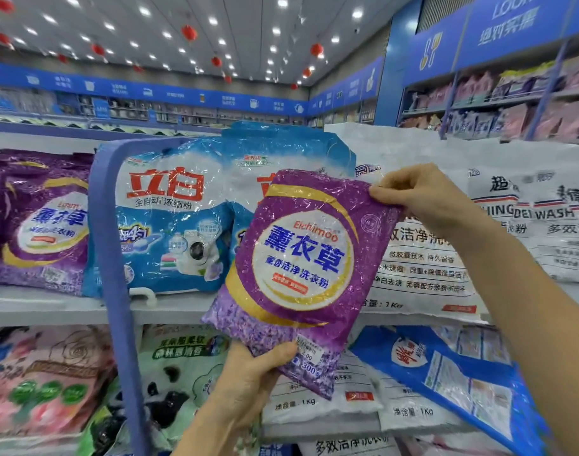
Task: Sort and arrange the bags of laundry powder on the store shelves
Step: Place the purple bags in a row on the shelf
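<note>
Hands grip purple bag [301, 258]: left hand [248, 380] bottom, right hand [419, 199] top corner.

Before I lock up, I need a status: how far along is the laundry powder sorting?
Done: upper shelf looks grouped: shelved purple bags left, blue bags middle, white bags right. In hand: the left hand below and right hand above hold a loose purple bag. Left: probably shelving it with its match and straightening the tilted blue bag below.

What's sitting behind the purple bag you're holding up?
Behind the purple bag, on the shelf, stand a blue-and-white bag, to the left, and a white bag, to the right. It hides part of both fronts.
</note>
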